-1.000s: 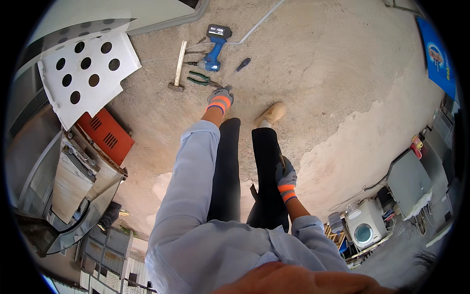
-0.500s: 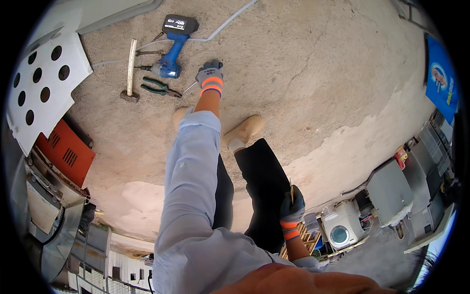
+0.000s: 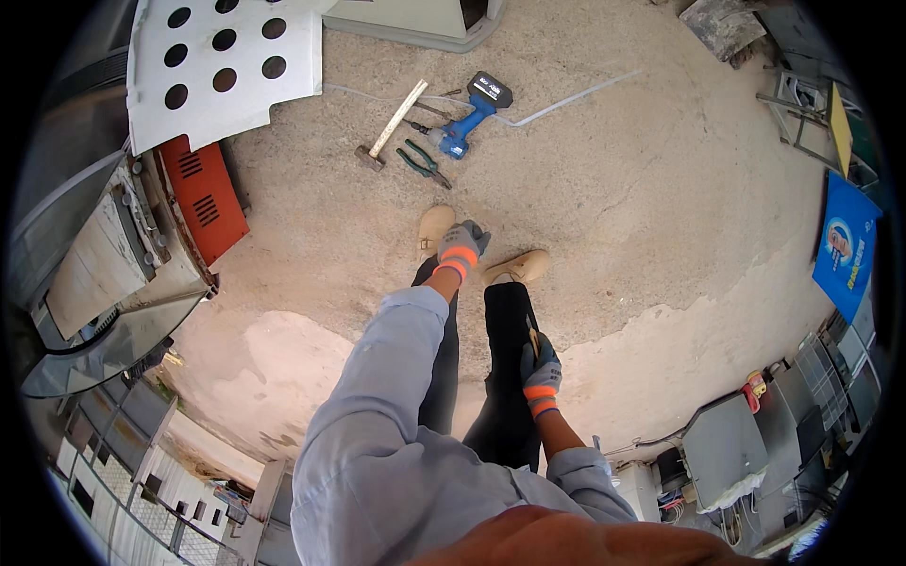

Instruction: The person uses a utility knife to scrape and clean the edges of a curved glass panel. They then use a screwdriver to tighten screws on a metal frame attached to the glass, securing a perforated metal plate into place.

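My left hand (image 3: pixel 462 243), in a grey glove with orange bands, is closed above the gap between my shoes. What it grips is mostly hidden; a thin metal shaft like a screwdriver's showed at this fist a moment earlier. Beside my right thigh, my right hand (image 3: pixel 541 368) is closed around a thin tan-and-dark piece (image 3: pixel 534 341) whose kind I cannot make out. Ahead on the ground lie green-handled pliers (image 3: pixel 422 163), a hammer (image 3: pixel 396 120) with a pale handle, a blue cordless power tool (image 3: pixel 464 123) and a wrench (image 3: pixel 432 110).
A white panel with round holes (image 3: pixel 203 104) and an orange slotted panel (image 3: pixel 205 203) stand at left. A pale strip (image 3: pixel 576 97) crosses the concrete ground. At right are a blue sign (image 3: pixel 847 245) and grey metal cabinets (image 3: pixel 725 448).
My left hand has drawn back from beside the pliers toward my feet. The view has shifted, so the tools now sit farther off. My right hand keeps its hold by my leg.
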`<act>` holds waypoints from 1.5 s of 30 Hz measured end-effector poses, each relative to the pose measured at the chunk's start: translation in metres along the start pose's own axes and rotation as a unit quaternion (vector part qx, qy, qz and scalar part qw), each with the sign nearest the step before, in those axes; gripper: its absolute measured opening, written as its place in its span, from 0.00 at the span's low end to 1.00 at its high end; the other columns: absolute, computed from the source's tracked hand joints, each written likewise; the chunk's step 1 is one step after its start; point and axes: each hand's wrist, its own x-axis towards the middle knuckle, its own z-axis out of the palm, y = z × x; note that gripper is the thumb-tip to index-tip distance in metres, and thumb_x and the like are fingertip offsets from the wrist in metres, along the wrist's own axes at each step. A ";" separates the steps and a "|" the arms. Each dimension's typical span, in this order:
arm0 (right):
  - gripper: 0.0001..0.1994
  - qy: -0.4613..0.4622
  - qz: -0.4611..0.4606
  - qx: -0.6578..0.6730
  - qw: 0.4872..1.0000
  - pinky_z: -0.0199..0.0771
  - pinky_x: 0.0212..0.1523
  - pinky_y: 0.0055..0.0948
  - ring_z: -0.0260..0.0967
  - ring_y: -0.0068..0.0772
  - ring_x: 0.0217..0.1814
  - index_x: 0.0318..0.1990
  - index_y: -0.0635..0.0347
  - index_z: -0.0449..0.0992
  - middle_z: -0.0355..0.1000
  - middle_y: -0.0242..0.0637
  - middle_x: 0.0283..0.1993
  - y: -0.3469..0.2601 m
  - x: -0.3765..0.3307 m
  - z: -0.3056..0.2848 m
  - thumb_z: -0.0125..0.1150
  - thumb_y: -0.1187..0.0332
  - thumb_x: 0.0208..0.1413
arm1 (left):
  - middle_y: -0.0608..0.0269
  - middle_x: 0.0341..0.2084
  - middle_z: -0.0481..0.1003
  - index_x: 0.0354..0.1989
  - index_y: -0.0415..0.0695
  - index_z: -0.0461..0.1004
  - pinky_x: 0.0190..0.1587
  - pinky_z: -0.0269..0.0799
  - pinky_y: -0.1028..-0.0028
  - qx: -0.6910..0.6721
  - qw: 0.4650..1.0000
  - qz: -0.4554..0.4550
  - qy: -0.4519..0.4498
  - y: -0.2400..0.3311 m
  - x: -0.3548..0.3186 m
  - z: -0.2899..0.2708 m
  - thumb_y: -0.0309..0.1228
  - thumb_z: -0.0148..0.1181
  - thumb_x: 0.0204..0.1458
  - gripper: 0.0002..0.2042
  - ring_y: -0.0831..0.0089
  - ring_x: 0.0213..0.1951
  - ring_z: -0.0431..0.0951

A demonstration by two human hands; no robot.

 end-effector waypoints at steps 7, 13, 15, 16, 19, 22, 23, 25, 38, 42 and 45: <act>0.21 0.032 0.086 0.064 0.994 0.70 0.51 0.40 0.71 0.54 0.50 0.59 0.61 0.66 0.73 0.55 0.49 -0.088 -0.002 0.041 0.50 0.61 0.61 | 0.62 0.57 0.67 0.58 0.52 0.67 0.63 0.57 0.63 -0.707 0.679 -0.130 -0.147 -0.009 -0.200 -0.166 0.55 0.60 0.51 0.30 0.64 0.62 0.62; 0.22 -0.115 -0.189 0.126 0.967 0.69 0.49 0.37 0.70 0.48 0.50 0.60 0.65 0.64 0.72 0.54 0.48 -0.305 -0.071 -0.046 0.49 0.65 0.60 | 0.57 0.62 0.58 0.67 0.50 0.54 0.61 0.56 0.60 -0.679 0.700 0.143 -0.167 0.023 -0.331 -0.219 0.51 0.50 0.57 0.32 0.66 0.63 0.58; 0.18 -0.133 -0.285 0.006 0.949 0.69 0.47 0.34 0.70 0.38 0.48 0.56 0.68 0.67 0.72 0.48 0.47 -0.355 -0.108 -0.071 0.46 0.70 0.61 | 0.53 0.58 0.62 0.66 0.45 0.54 0.57 0.60 0.62 -0.521 0.779 0.343 -0.066 0.018 -0.333 -0.221 0.44 0.55 0.54 0.33 0.63 0.57 0.63; 0.17 -0.148 -0.349 0.053 0.924 0.68 0.48 0.34 0.70 0.37 0.49 0.55 0.69 0.67 0.72 0.46 0.48 -0.355 -0.117 -0.072 0.46 0.70 0.61 | 0.51 0.56 0.63 0.65 0.42 0.54 0.55 0.62 0.64 -0.474 0.782 0.404 -0.003 0.017 -0.342 -0.224 0.40 0.58 0.53 0.33 0.62 0.54 0.65; 0.18 -0.112 -0.349 -0.026 0.930 0.70 0.46 0.34 0.71 0.39 0.46 0.54 0.63 0.69 0.71 0.45 0.46 -0.316 -0.126 -0.057 0.50 0.60 0.62 | 0.53 0.46 0.70 0.57 0.39 0.63 0.49 0.67 0.68 -0.624 0.709 0.327 0.030 0.017 -0.424 -0.278 0.40 0.59 0.52 0.27 0.64 0.43 0.70; 0.15 -0.468 -0.235 0.429 0.736 0.66 0.52 0.28 0.66 0.30 0.50 0.53 0.59 0.70 0.69 0.34 0.48 -0.374 -0.168 -0.066 0.51 0.62 0.63 | 0.58 0.39 0.74 0.50 0.38 0.70 0.46 0.69 0.71 -0.673 0.697 0.230 0.092 0.004 -0.511 -0.337 0.44 0.59 0.54 0.23 0.68 0.39 0.72; 0.19 -0.512 -0.184 0.478 0.689 0.66 0.48 0.27 0.64 0.26 0.47 0.56 0.56 0.67 0.67 0.33 0.47 -0.424 -0.234 -0.087 0.53 0.57 0.62 | 0.58 0.38 0.75 0.47 0.39 0.72 0.45 0.69 0.72 -0.594 0.730 0.290 0.174 -0.015 -0.517 -0.337 0.48 0.57 0.54 0.24 0.73 0.41 0.72; 0.19 -0.535 -0.172 0.468 0.682 0.67 0.49 0.27 0.67 0.28 0.47 0.55 0.57 0.68 0.69 0.32 0.46 -0.441 -0.255 -0.067 0.52 0.55 0.63 | 0.55 0.41 0.75 0.49 0.40 0.71 0.46 0.69 0.70 -0.485 0.807 0.244 0.233 -0.029 -0.567 -0.365 0.48 0.57 0.53 0.24 0.69 0.43 0.73; 0.32 -0.584 -0.298 0.273 0.704 0.67 0.41 0.27 0.66 0.28 0.44 0.55 0.63 0.68 0.69 0.36 0.48 -0.604 -0.338 0.009 0.33 0.41 0.65 | 0.54 0.48 0.72 0.58 0.34 0.65 0.53 0.68 0.72 -0.536 0.725 0.287 0.323 -0.156 -0.652 -0.487 0.39 0.66 0.46 0.32 0.70 0.48 0.73; 0.31 -0.572 -0.249 0.304 0.720 0.66 0.55 0.34 0.67 0.36 0.53 0.51 0.65 0.72 0.68 0.46 0.55 -0.643 -0.369 -0.016 0.39 0.43 0.64 | 0.56 0.48 0.71 0.60 0.36 0.63 0.53 0.69 0.71 -0.564 0.676 0.336 0.335 -0.162 -0.635 -0.519 0.37 0.64 0.51 0.30 0.71 0.49 0.72; 0.35 -0.530 -0.513 0.073 0.671 0.61 0.62 0.40 0.61 0.40 0.62 0.58 0.71 0.66 0.64 0.48 0.61 -0.686 -0.368 -0.023 0.40 0.42 0.63 | 0.55 0.50 0.71 0.61 0.40 0.63 0.52 0.71 0.66 -0.755 0.458 0.409 0.228 -0.181 -0.598 -0.537 0.32 0.59 0.56 0.25 0.66 0.51 0.73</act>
